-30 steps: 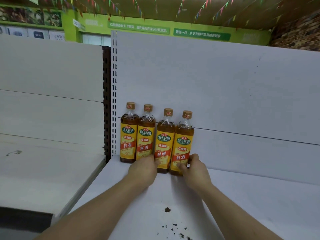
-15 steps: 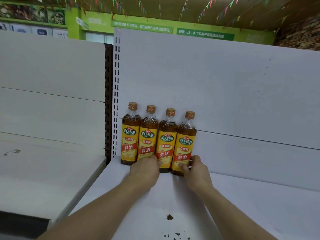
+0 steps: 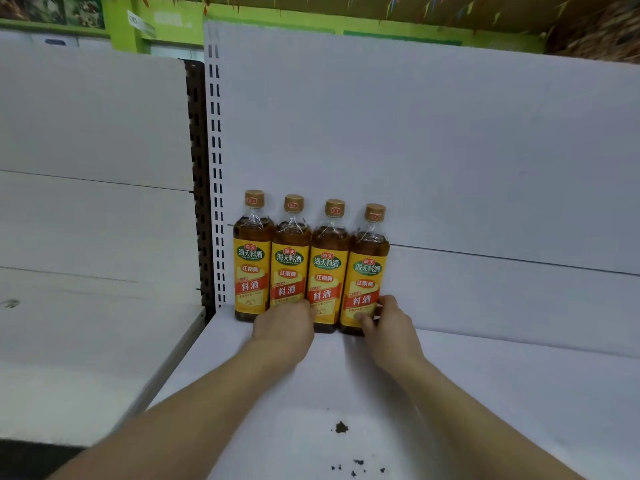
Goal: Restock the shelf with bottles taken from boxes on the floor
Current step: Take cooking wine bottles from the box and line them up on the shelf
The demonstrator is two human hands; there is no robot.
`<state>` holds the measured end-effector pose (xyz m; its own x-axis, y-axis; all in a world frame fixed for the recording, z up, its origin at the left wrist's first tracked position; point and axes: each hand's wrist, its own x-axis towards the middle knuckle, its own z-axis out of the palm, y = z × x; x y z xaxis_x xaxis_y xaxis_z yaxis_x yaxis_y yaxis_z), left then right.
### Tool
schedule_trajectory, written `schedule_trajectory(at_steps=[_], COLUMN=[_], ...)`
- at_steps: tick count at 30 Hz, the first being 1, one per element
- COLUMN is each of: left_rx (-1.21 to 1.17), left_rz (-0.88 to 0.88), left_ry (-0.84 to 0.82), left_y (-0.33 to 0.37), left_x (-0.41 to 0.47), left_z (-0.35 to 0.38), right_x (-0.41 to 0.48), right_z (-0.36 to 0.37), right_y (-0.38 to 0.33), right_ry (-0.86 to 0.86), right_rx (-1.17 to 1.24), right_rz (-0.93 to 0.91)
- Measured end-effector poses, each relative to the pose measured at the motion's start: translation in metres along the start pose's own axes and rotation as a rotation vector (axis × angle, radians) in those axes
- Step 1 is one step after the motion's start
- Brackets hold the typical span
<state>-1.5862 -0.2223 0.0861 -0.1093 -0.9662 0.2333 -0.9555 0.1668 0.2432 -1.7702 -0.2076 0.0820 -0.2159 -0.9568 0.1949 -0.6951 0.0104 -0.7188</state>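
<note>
Amber bottles [image 3: 327,278] stood upright in a row at the back-left of the shelf [image 3: 485,393], straight ahead of both hands.
The right hand [image 3: 388,323] pinched the rightmost bottle [image 3: 363,271] low down. The left hand [image 3: 284,327] lay against the second bottle [image 3: 289,265], fingers hidden, so I couldn't tell its grip.

White shelf [image 3: 485,393]: four bottles [image 3: 290,261] upright back-left; dark crumbs [image 3: 341,427] front.
</note>
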Motion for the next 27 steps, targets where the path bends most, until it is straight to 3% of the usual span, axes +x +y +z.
schedule_trajectory(at_steps=[9, 14, 20, 23, 27], left_rx=[0.012, -0.020, -0.371, -0.595, -0.704], left_rz=[0.049, 0.067, 0.030, 0.028, 0.020], left_ry=[0.030, -0.019, -0.198, -0.186, -0.179], left_y=[-0.005, -0.010, -0.017, -0.018, -0.010], left_x=[0.000, -0.003, -0.009, -0.011, -0.019], left_z=[0.002, -0.004, -0.009, -0.010, -0.026], right_x=[-0.007, -0.016, -0.036, -0.047, -0.065], right_z=[0.004, 0.000, -0.011, -0.011, -0.019], right_y=[0.000, -0.008, -0.008, -0.009, -0.021], right_ry=[-0.018, -0.015, 0.071, 0.100, 0.119], right_rx=[-0.094, -0.048, 0.022, 0.093, 0.240], right_rz=[0.020, 0.119, 0.237, 0.239, 0.235])
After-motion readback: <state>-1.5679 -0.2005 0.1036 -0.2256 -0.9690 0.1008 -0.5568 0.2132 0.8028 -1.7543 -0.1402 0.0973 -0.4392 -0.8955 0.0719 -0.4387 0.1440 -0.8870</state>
